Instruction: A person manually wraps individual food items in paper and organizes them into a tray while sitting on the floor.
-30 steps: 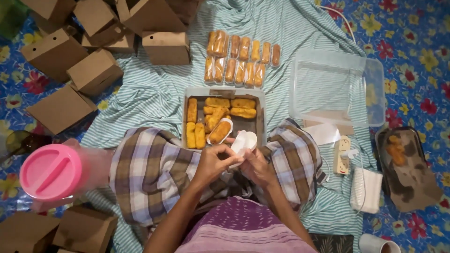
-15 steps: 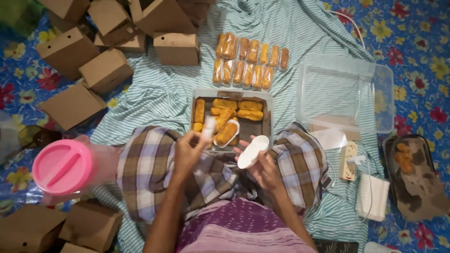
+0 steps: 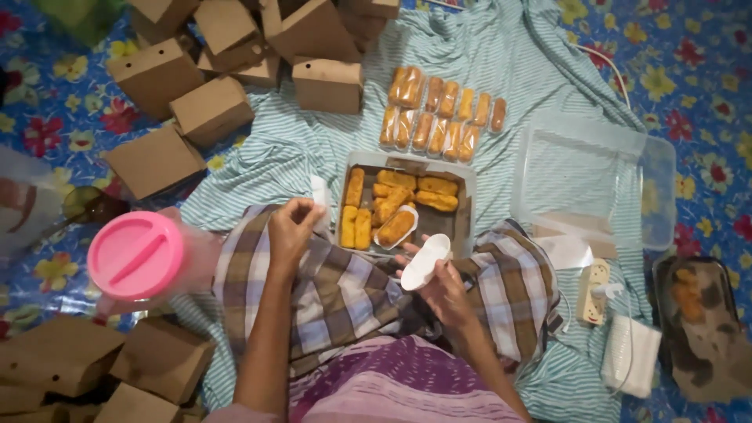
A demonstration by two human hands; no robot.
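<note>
Item: small white oval paper tray (image 3: 424,261), held in my right hand (image 3: 443,288) above my lap, just in front of the grey rectangular tray of golden fried rolls (image 3: 464,205). I judge it very light, thin and easily crushed; the rim looks like the stiffest part, so I would pinch it there at one end, gently, thumb on top.

Item: small whitish clear plastic wrapper (image 3: 319,193), pinched between the fingertips of my left hand (image 3: 291,227), raised beside the tray's left edge. I judge it limp and slippery; a firm fingertip pinch near an edge suits it.

Item: one roll already seated in a like white paper tray (image 3: 395,227) inside the grey tray. Likely soft and greasy; best lifted by its paper, not the crust.
</note>
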